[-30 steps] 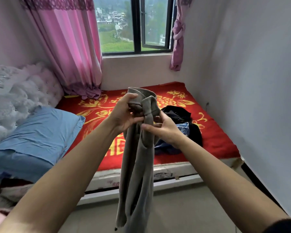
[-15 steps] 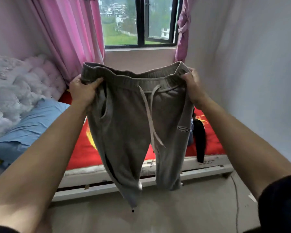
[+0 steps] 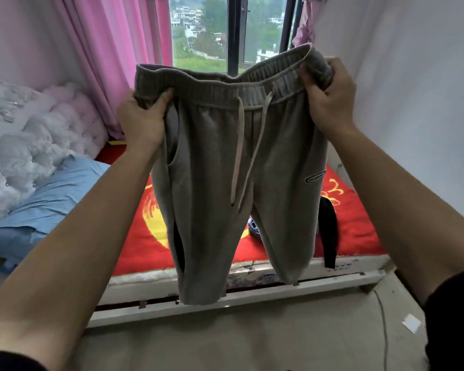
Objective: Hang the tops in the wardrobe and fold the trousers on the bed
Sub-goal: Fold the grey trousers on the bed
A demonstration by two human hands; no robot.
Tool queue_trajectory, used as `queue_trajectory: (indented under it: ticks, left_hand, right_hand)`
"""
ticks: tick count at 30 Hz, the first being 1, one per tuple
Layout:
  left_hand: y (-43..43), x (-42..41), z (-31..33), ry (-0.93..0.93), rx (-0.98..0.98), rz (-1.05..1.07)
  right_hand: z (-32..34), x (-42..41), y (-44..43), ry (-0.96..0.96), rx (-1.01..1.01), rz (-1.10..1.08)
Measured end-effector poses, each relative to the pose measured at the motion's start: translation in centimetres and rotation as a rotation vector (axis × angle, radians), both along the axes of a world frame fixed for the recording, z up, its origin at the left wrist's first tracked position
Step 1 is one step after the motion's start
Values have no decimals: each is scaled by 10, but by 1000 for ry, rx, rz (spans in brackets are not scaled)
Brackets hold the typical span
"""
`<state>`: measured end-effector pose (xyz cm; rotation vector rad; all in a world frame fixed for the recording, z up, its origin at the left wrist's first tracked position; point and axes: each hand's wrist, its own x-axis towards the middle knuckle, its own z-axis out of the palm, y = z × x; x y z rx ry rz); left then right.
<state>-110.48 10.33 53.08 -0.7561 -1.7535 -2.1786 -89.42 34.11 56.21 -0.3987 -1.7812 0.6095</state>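
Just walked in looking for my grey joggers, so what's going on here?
A person holds a pair of grey trousers up by the waistband, with the left hand gripping one end and the right hand the other. The legs hang free in front of the bed, and the trousers are not yet folded. Some dark clothes lie on the bed's red cover behind them.

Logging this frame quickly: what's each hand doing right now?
Left hand: closed, holding the grey trousers at the waistband.
Right hand: closed, holding the waistband's other end.
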Motion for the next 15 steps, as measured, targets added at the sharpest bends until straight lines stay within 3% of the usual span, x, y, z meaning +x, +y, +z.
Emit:
queue_trajectory:
  ticks: [8,15]
  left_hand:
    - [53,-64,-14,-9,20,-72]
    - [139,-171,-67,-54,-126,-113]
  right_hand:
    - [-11,-57,33,28,-67,-14]
    - [-87,-167,149,-73,-239,86]
